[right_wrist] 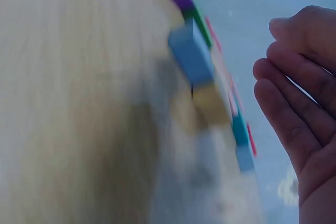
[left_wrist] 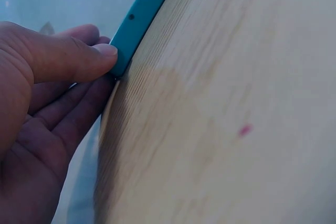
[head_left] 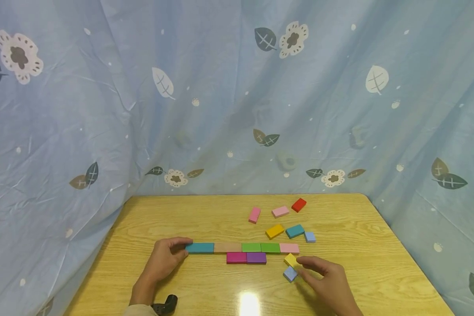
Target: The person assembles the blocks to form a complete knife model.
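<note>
My left hand [head_left: 166,259] pinches the left end of a teal block [head_left: 200,248] between thumb and fingers; the left wrist view has the thumb against the teal block's side [left_wrist: 137,22]. From that block a row runs right: a tan block [head_left: 227,248], two green blocks [head_left: 251,248] and a pink block [head_left: 289,248]. Against its front side lie a magenta block [head_left: 236,258] and a purple block [head_left: 256,258]. Beside a small yellow block [head_left: 290,260] and a light blue block [head_left: 290,274] hovers my right hand [head_left: 327,281], fingers loosely bent around nothing.
Behind the row lie loose blocks: orange [head_left: 274,231], teal [head_left: 295,231], light blue [head_left: 310,237], dark pink [head_left: 254,215], light pink [head_left: 280,211] and red [head_left: 299,205]. A patterned curtain [head_left: 221,109] hangs around the wooden table [head_left: 174,215].
</note>
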`<state>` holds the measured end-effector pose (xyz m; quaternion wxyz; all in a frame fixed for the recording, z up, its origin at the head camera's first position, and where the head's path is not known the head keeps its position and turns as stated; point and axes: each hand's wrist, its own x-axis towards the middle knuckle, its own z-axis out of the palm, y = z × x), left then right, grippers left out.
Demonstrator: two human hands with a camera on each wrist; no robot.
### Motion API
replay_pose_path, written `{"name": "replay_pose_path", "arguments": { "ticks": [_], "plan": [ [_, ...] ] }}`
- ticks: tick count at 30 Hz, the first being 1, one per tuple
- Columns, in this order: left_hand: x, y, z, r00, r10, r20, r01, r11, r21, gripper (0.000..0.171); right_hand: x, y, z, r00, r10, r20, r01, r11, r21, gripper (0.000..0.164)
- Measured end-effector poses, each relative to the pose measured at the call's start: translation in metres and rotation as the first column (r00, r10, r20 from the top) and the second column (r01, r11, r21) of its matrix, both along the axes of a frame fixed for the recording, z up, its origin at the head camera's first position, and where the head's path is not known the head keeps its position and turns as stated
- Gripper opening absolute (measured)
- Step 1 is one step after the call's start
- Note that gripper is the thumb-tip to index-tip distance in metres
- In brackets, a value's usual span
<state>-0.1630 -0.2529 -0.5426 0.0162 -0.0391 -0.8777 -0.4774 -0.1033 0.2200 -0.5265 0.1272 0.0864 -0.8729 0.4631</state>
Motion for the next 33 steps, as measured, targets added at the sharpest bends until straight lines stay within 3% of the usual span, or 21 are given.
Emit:
{"name": "replay_pose_path", "arguments": {
  "ticks": [6,11,21,27,33],
  "plan": [
    [-0.001,0.001,-0.001,1.000,0.010,0.018,-0.010,1.000,0.005,0.037,0.017,0.026,-0.002,0.988,-0.128,0.086,0.126,0.992,0.030,0.025],
    [-0.001,0.001,0.000,1.000,0.007,0.014,-0.007,1.000,0.005,0.038,0.020,0.034,-0.004,0.979,-0.178,0.095,0.174,0.983,0.054,0.026],
    [-0.001,0.000,0.000,1.000,-0.015,0.010,0.015,0.999,0.030,0.037,0.008,0.027,-0.011,0.980,-0.138,0.142,0.142,0.990,-0.015,0.030],
    [-0.001,0.001,-0.001,1.000,0.000,0.028,0.000,1.000,0.020,0.039,0.002,0.017,-0.013,0.964,-0.126,0.233,0.139,0.990,-0.039,0.032],
    [-0.001,0.001,0.000,1.000,0.001,0.024,-0.002,1.000,0.026,0.038,-0.001,0.008,-0.013,0.972,-0.125,0.199,0.130,0.991,-0.013,0.031]
  ]
}}
